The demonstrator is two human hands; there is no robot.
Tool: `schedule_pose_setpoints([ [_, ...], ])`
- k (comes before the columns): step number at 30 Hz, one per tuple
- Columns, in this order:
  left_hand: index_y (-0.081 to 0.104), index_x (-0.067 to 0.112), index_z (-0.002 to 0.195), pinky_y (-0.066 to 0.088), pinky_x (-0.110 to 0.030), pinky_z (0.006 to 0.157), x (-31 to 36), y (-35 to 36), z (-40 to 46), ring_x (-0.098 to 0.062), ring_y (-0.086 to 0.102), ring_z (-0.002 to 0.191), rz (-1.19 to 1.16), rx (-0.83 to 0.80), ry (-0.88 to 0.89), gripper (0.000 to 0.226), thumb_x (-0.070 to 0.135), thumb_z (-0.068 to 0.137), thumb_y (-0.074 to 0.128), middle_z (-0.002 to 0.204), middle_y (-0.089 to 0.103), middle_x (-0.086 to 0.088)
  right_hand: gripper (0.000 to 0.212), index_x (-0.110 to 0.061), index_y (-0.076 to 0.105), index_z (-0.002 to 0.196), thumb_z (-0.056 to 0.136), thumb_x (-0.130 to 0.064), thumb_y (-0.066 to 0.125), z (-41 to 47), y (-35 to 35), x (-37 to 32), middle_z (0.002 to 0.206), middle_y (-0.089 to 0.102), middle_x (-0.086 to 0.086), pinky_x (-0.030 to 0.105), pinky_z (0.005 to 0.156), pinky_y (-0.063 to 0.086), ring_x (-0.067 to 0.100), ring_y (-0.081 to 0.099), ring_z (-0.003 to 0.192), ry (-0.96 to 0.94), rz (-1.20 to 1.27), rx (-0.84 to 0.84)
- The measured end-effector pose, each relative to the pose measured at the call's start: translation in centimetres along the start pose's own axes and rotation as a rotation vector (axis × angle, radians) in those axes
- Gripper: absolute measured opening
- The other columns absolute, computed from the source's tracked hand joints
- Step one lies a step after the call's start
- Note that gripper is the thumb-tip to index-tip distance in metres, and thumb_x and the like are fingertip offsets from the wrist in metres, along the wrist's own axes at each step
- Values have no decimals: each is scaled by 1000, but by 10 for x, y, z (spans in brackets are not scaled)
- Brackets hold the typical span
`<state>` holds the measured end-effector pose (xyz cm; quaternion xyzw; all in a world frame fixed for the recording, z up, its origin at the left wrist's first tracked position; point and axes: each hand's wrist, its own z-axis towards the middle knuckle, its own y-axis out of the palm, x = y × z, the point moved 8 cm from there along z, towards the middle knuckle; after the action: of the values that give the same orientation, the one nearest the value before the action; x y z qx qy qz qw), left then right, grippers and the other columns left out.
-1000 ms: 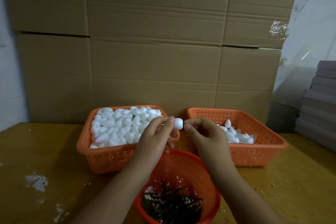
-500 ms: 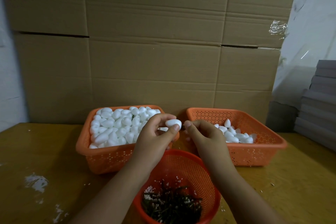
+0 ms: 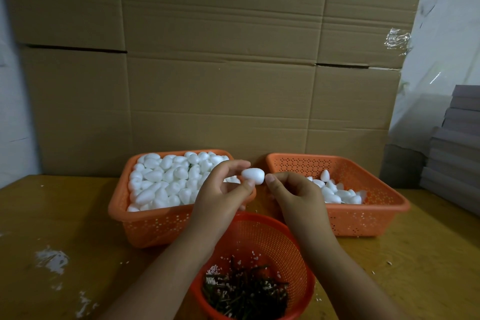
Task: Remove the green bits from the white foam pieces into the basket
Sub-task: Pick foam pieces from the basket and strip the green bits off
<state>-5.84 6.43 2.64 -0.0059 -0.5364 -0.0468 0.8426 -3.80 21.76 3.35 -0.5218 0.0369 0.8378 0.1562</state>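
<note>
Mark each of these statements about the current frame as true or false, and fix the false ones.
1. The left hand pinches a white foam piece. True.
2. The round basket nearest the person holds only white foam pieces. False: it holds mostly dark green bits with some white crumbs.
3. The left rectangular basket is fuller of foam pieces than the right rectangular basket. True.
4. The right hand rests flat on the table. False: it is raised, fingers curled, its fingertips at the end of the foam piece.
5. Stacked cardboard boxes stand behind the baskets. True.
</note>
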Motion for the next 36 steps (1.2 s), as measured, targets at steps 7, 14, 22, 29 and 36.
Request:
schedule_pose_setpoints([
  [7,65,27,107,52,-20,62,-2,-1,-1,-2,67,76,-9,28,-38,14,24,94,62,95,72,6,10,-16,72,83,90,-17,66,-2,0,-6,68,67,-4,10,54,41,-4,55,58,-57,-17,8],
  [14,68,28,100,52,-20,63,-3,-1,0,-2,67,76,-4,26,-36,9,25,93,64,89,73,2,10,-14,72,83,89,-10,67,-4,2,-16,68,68,-10,8,62,42,-5,59,65,-135,-56,8],
  [22,68,38,99,47,-14,76,2,3,1,7,61,95,224,-49,82,12,29,90,68,99,69,25,12,-22,72,84,88,-12,68,-5,-2,-21,82,70,-6,18,71,46,6,63,81,-219,-152,66],
  [29,64,35,109,48,-23,77,20,8,-7,5,45,100,773,45,446,26,39,84,59,100,53,26,12,-21,72,92,88,-11,69,-21,8,-44,84,62,-11,24,75,44,5,55,85,-537,-463,61],
  [36,64,42,90,48,-18,75,8,-4,1,3,63,88,333,75,176,19,26,85,73,93,67,27,17,-31,65,88,91,-17,56,-8,-4,-13,85,65,-17,23,69,43,1,60,81,-145,-177,102],
])
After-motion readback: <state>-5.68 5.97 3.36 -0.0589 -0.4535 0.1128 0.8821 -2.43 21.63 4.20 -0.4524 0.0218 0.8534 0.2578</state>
